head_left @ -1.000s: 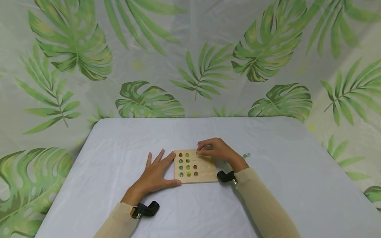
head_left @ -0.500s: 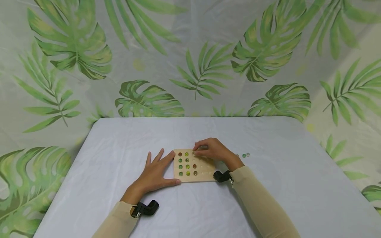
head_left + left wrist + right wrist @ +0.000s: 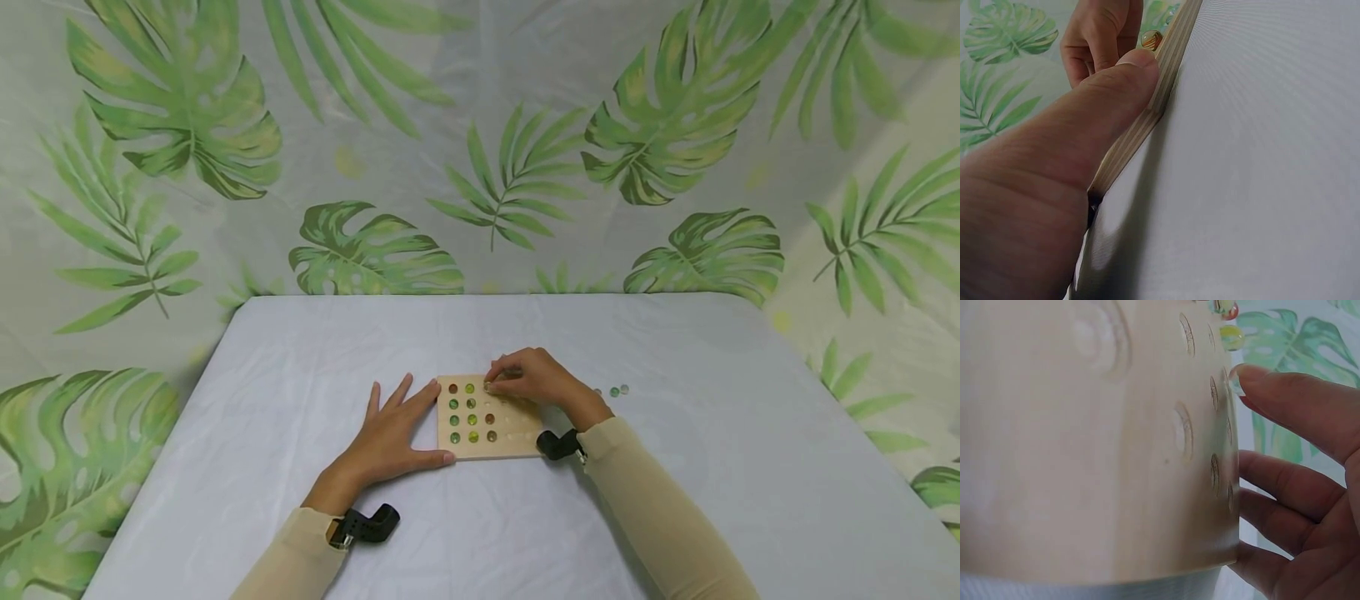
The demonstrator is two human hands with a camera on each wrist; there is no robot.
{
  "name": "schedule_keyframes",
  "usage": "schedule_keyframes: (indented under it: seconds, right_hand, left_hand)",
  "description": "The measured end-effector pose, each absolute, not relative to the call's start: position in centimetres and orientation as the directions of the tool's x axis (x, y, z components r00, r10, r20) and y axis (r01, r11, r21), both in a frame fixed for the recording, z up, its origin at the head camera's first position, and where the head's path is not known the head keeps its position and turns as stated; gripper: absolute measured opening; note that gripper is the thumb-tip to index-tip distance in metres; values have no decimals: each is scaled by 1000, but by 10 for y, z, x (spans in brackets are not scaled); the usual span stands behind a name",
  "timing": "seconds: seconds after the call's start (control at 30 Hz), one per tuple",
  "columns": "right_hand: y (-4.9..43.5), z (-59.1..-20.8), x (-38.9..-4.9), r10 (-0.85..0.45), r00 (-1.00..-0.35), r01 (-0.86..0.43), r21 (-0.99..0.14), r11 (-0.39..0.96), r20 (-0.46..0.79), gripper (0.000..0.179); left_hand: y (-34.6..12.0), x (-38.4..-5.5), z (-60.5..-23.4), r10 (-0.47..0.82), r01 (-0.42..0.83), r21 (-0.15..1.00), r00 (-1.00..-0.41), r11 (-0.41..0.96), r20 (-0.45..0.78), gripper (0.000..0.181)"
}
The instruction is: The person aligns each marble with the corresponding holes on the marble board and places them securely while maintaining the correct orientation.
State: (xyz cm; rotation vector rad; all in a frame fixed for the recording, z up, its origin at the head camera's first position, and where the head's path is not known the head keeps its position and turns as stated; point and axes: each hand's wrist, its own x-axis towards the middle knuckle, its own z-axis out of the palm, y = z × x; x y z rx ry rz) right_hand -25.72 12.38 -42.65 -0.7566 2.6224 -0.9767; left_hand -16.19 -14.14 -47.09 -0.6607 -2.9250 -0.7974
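Note:
A light wooden board (image 3: 517, 422) with rows of round hollows lies on the table. Glass marbles fill its left side: green marbles (image 3: 454, 421), yellowish marbles (image 3: 472, 420) and brown marbles (image 3: 491, 436). My left hand (image 3: 382, 446) spreads its fingers at the board's left side, index fingertip at the far corner, thumb at the near one. In the left wrist view the thumb (image 3: 1125, 78) presses the board's edge (image 3: 1175, 59). My right hand (image 3: 536, 379) pinches a clear marble (image 3: 1235, 384) at the far row's third hollow. Its fingers partly cover the hollows there.
Loose marbles lie right of the board: a green marble (image 3: 614, 392), a clear marble (image 3: 625, 389) and another marble (image 3: 597, 392) partly hidden by the right wrist. A white cloth (image 3: 315, 333) covers the table. A leaf-print curtain (image 3: 495, 167) hangs behind.
My right hand has shifted slightly left with the clear marble, to the third hollow of the far row, and has stayed there since. The left hand keeps its place on the board.

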Motion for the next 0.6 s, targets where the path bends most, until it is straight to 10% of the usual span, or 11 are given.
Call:
schedule_keyframes:
  seconds: [0.6]
  right_hand:
    - [124, -422, -253, -548, -834, -369, -669, 645, -68, 13]
  left_hand:
    - [-140, -160, -467, 397, 419, 469, -905, 777, 152, 105]
